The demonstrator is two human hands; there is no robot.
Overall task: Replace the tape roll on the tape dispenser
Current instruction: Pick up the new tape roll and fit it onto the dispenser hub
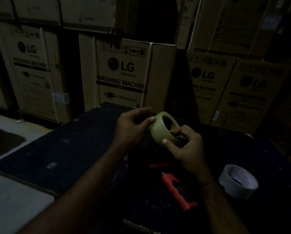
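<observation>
I hold a clear yellowish tape roll (160, 130) above the dark table (60, 149), tilted so its hole faces up and right. My left hand (132, 130) grips its left side, thumb on the outer face. My right hand (187, 147) holds its lower right side, thumb pressed on the tape's outer surface and fingers through the core. The red-handled tape dispenser (178, 190) lies on the table below my hands, its front end lost in the dark. A nearly bare white roll core (237, 181) rests on the table by my right wrist.
Stacked cardboard washing-machine boxes (122, 75) stand close behind the table on all sides. A light floor (7, 200) shows at the left. The room is very dim. A pale thin object (138, 226) lies at the table's near edge.
</observation>
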